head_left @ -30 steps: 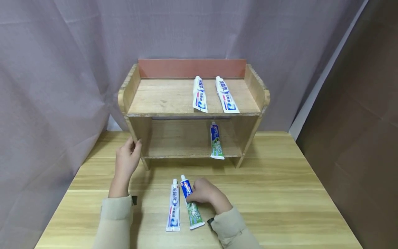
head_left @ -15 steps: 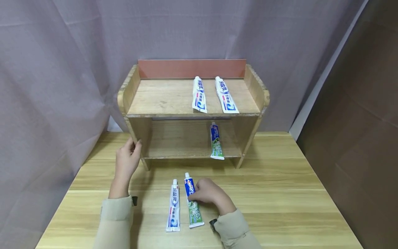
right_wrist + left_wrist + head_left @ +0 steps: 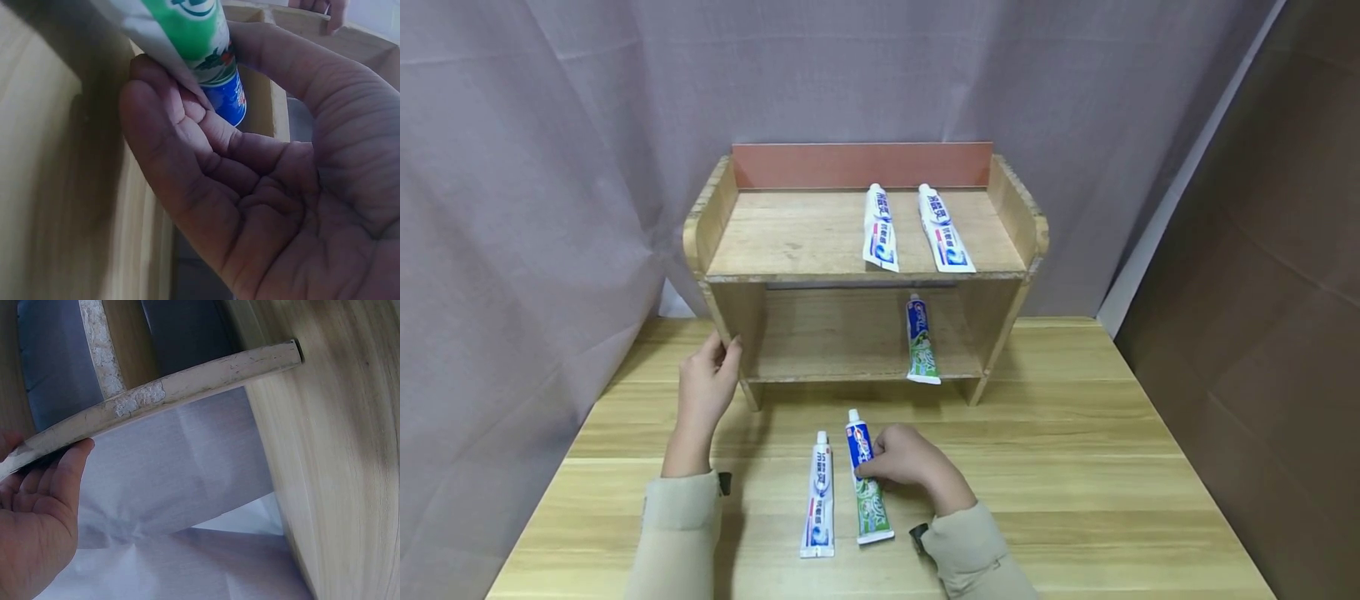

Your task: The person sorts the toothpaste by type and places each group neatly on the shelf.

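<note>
The right hand [image 3: 910, 460] pinches a blue-and-green toothpaste tube [image 3: 870, 500] at its blue part, cap toward the shelf; the right wrist view shows the tube [image 3: 200, 37] between thumb and fingers. Left of it a white toothpaste tube [image 3: 818, 508] lies on the table, cap away from the person. The left hand [image 3: 709, 375] grips the left side panel of the wooden shelf [image 3: 850, 277]; in the left wrist view its fingers curl around the panel edge [image 3: 206, 378]. Two white tubes lie on the upper board, one being the rightmost tube [image 3: 946, 233].
Another blue-and-green tube [image 3: 921, 342] lies on the lower board, right of its middle. The shelf stands at the back of the wooden table [image 3: 1112, 467]. Grey cloth [image 3: 587, 125] hangs behind, and a brown surface [image 3: 1262, 250] rises along the right side.
The right hand has shifted the blue-and-green tube slightly right and toward the shelf, turning it a little more upright in view. The left hand has kept its place on the panel.
</note>
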`<control>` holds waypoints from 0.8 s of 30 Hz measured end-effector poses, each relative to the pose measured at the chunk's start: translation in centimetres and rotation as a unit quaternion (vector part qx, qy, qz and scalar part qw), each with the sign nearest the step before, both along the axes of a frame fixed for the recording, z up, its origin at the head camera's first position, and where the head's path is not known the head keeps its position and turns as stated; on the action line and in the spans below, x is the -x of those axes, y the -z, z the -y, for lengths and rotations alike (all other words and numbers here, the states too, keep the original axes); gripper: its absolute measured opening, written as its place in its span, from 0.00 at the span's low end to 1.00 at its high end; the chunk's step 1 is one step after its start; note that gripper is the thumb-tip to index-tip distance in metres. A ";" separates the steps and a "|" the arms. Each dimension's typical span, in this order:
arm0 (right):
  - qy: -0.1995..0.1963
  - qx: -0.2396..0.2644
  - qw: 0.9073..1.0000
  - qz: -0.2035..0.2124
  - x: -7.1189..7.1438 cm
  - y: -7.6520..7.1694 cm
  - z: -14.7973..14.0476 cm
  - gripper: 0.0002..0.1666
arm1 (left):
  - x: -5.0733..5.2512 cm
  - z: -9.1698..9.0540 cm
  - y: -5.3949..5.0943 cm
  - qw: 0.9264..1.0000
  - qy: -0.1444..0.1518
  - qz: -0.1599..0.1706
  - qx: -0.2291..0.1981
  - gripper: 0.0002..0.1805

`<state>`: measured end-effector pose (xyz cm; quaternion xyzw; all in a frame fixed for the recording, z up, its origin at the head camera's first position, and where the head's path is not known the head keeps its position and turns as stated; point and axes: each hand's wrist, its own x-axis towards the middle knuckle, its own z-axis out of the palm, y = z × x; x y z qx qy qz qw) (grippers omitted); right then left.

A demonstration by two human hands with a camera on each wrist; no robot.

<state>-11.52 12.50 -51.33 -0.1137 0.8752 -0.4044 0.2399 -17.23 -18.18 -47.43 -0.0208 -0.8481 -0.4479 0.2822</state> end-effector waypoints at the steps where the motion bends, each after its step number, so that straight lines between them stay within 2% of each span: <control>1: 0.001 0.001 1.000 0.002 0.0 -0.1 0.0 0.23 | 0.0 0.0 0.0 1.000 0.000 0.001 0.000 0.13; 13: -0.004 -0.002 1.000 -0.017 0.0 -0.7 -0.3 0.23 | -0.1 -0.1 0.0 1.000 0.008 0.009 -0.006 0.13; 24: -0.014 0.007 0.999 -0.037 0.5 -1.5 -0.9 0.24 | 0.0 -0.1 0.0 1.000 0.004 0.013 -0.004 0.14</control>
